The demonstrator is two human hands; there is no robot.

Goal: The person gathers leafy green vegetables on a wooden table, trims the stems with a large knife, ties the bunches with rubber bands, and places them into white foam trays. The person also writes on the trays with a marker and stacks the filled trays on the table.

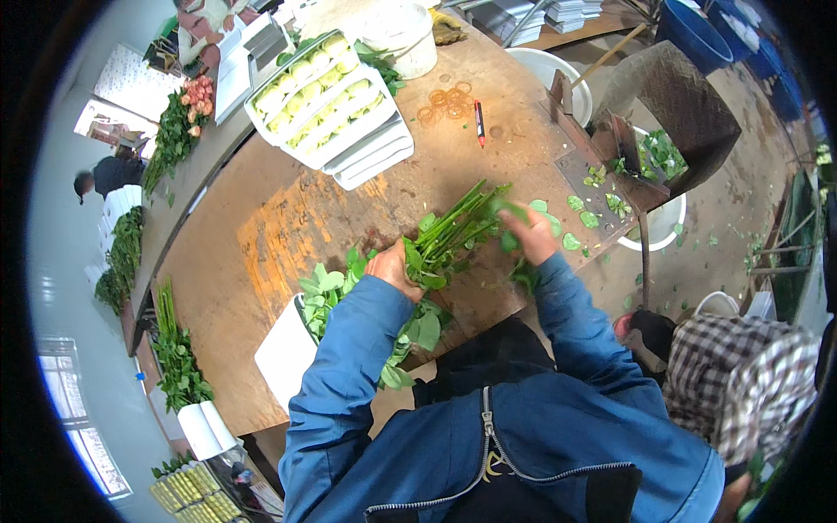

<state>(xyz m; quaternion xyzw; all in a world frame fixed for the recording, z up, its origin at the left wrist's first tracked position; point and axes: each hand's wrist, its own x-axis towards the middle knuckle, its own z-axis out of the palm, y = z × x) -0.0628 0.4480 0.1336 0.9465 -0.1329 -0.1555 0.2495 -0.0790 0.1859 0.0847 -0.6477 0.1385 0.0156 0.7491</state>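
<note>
My left hand (394,269) is closed around a bunch of green flower stems (451,225) over the wooden table (366,229). The cut ends point away to the upper right; leafy parts hang below the hand. A white wrapping sheet (285,353) lies by the leaves, left of my left sleeve. My right hand (531,230) is beside the stem ends, its fingers on blurred green leaves; whether it grips them cannot be told. Loose leaves (571,242) lie to its right. The flower heads of the bunch are hidden.
Cardboard-wrapped pale roses (320,78), a white bucket (409,46), rubber bands (448,104) and a red marker (480,124) stand or lie at the back. A metal chute (680,104) juts at the right edge. A person in a checked garment (732,379) is close at right.
</note>
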